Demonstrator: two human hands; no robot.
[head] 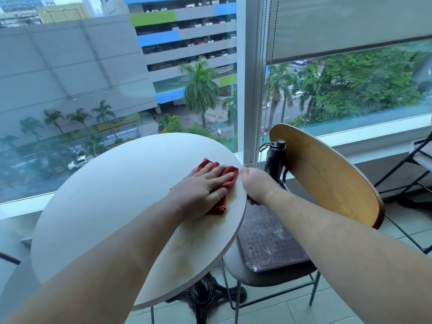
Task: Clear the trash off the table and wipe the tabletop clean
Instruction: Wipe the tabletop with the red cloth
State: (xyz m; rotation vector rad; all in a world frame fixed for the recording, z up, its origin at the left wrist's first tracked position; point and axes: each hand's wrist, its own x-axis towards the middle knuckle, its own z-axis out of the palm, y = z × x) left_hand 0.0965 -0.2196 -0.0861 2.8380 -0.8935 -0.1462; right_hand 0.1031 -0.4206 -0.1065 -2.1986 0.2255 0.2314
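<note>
- Head view: a round white table (105, 206) is seen in front of a large window (93, 78).
- A red cloth (230, 172) is pressed onto the tabletop close to its right edge.
- The cloth is held down by the left hand (203, 190), which is laid flat on it with the fingers straight and close together.
- Much of the cloth is covered by that hand; red folds are seen past the fingertips and beside the palm.
- The right rim of the table is gripped by the right hand (257, 185), with the thumb laid on top and the fingers curled underneath.
- A brown stain (187, 244) is spread over the tabletop from just beside the cloth towards the near edge.
- A chair (327, 174) with a wooden back and a dark seat is placed just right of the table.
- A black bottle (275, 157) is seen upright behind the right hand, beside the chair back; what it stands on is hidden.
</note>
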